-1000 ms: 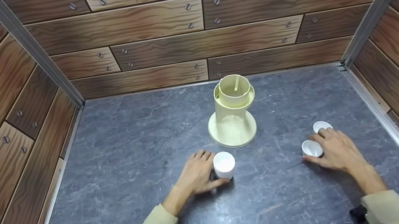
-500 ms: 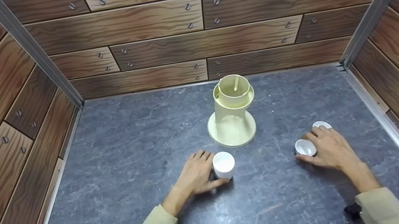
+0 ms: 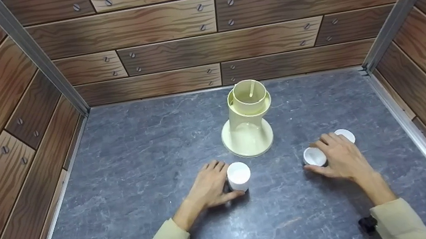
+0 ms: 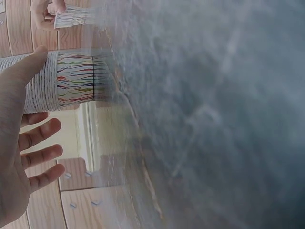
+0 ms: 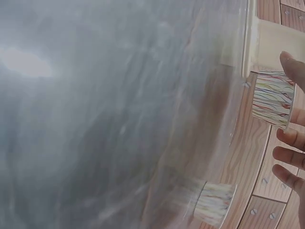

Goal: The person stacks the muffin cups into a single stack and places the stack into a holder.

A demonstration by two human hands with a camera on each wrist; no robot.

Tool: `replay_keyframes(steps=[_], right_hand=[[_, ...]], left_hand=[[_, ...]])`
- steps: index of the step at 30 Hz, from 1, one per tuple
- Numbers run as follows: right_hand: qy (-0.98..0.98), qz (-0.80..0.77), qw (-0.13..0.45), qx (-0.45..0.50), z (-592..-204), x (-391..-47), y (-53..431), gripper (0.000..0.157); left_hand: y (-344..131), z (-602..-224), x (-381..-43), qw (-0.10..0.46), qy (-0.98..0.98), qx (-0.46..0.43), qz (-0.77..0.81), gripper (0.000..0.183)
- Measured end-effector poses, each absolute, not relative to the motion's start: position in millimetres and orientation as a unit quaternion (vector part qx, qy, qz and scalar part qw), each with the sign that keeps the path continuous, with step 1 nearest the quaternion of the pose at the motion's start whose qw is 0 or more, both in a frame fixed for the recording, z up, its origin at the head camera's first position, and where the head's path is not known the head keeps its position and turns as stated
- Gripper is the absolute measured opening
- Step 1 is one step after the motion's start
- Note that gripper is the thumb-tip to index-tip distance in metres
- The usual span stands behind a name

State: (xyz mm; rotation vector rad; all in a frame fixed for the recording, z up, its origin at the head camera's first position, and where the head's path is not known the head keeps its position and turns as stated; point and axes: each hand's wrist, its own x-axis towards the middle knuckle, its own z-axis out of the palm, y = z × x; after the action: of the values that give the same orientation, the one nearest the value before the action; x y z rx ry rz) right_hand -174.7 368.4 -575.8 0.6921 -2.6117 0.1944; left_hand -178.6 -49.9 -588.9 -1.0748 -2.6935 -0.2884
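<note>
My left hand point(image 3: 213, 183) holds a stack of nested white paper cups point(image 3: 239, 175), its thumb and fingers on either side. In the left wrist view the stack shows many white rims point(image 4: 43, 86) above a band of coloured wavy lines, while the lower fingers spread loose. On the right, my right hand point(image 3: 339, 156) grips a single cup point(image 5: 272, 98) with the same pattern between thumb and fingers; the cup leans and its mouth faces up. Behind that hand stands another white cup point(image 3: 345, 135), partly covered by the fingers in the head view.
A pale yellow holder point(image 3: 247, 131), with round base and open tubes on top, stands at centre behind the hands. Grey marbled table point(image 3: 138, 145) lies beneath. Wood-patterned walls point(image 3: 171, 55) enclose the back and sides, with a metal rail point(image 3: 422, 145) along the right edge.
My right hand has moved left with the cup in it, away from the other cup, which now shows more. The left hand and its stack have stayed in place.
</note>
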Motion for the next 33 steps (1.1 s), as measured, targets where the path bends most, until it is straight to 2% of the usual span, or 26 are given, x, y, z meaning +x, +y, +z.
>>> replay_keyframes(steps=[12, 23, 33], right_hand=[[-0.933, 0.085, 0.226, 0.266, -571.6, -176.3, 346.8, 0.064], [-0.909, 0.114, 0.267, 0.3, -567.1, -179.2, 329.0, 0.06], [-0.899, 0.121, 0.277, 0.316, -559.2, -180.8, 312.7, 0.061]], left_hand=[[-51.5, -589.9, -178.7, 0.121, -0.914, -0.373, -0.101, 0.08], [-51.0, -588.6, -178.1, 0.126, -0.914, -0.374, -0.092, 0.077], [-49.8, -587.5, -178.5, 0.097, -0.921, -0.361, -0.106, 0.076]])
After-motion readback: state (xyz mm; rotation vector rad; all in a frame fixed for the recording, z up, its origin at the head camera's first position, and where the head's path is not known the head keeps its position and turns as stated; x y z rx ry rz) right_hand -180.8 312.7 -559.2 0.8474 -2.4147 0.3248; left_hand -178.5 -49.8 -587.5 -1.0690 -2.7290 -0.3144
